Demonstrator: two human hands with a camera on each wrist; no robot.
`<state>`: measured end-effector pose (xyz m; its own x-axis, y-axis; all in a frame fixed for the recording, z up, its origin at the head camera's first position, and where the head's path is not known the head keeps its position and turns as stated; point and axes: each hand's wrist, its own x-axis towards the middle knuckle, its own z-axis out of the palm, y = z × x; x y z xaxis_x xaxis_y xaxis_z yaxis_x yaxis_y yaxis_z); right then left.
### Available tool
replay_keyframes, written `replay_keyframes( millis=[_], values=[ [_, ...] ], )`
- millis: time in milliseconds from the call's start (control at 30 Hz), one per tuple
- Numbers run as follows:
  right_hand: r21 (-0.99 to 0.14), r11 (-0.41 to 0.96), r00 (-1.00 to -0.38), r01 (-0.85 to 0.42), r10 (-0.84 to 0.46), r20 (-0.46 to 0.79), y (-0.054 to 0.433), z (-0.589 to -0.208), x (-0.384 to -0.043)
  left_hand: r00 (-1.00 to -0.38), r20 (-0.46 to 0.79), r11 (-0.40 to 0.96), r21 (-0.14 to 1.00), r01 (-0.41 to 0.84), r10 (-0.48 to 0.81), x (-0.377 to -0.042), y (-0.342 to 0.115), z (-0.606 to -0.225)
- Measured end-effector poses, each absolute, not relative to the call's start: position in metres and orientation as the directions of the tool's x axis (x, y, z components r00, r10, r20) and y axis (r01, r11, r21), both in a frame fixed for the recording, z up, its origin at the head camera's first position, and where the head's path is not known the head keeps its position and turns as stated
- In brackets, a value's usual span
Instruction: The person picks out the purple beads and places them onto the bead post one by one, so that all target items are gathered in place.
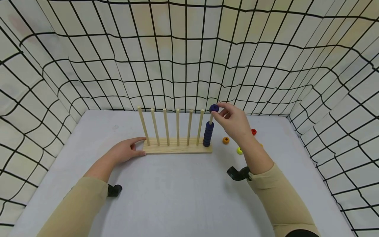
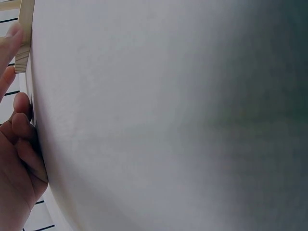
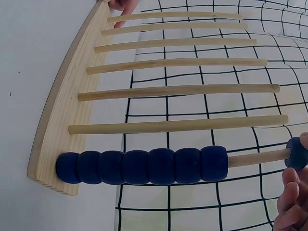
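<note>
A wooden peg rack (image 1: 177, 150) stands on the table, its base bearing a row of several upright pegs. My left hand (image 1: 122, 151) grips the left end of the base, thumb at the front and index finger behind. On the rightmost peg sits a stack of dark blue beads (image 3: 161, 166), filling its lower part. Above them, my right hand (image 1: 235, 123) pinches another dark blue bead (image 1: 214, 108) between thumb and fingers at the peg's tip. The right wrist view shows this bead (image 3: 297, 154) meeting the tip, with a gap down to the stack. The other pegs are bare.
Loose beads lie right of the rack, below my right forearm: an orange bead (image 1: 226, 140), a yellow bead (image 1: 239, 150), a red bead (image 1: 253, 131), and another partly hidden by the arm. Black-gridded white walls enclose the white table (image 1: 177, 191) at the back and sides.
</note>
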<state>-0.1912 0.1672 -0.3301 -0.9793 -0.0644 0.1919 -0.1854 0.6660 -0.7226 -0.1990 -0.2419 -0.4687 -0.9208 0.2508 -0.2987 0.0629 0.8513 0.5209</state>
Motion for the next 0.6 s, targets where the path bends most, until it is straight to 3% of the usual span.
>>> replay_keyframes(
  millis=[600],
  values=[
    [-0.702,0.694,-0.985,-0.162,-0.068,0.160,0.1679,-0.3337,-0.1921,-0.920,-0.299,0.855,0.514,0.069,0.254,-0.1995,-0.2424,-0.4688]
  ],
)
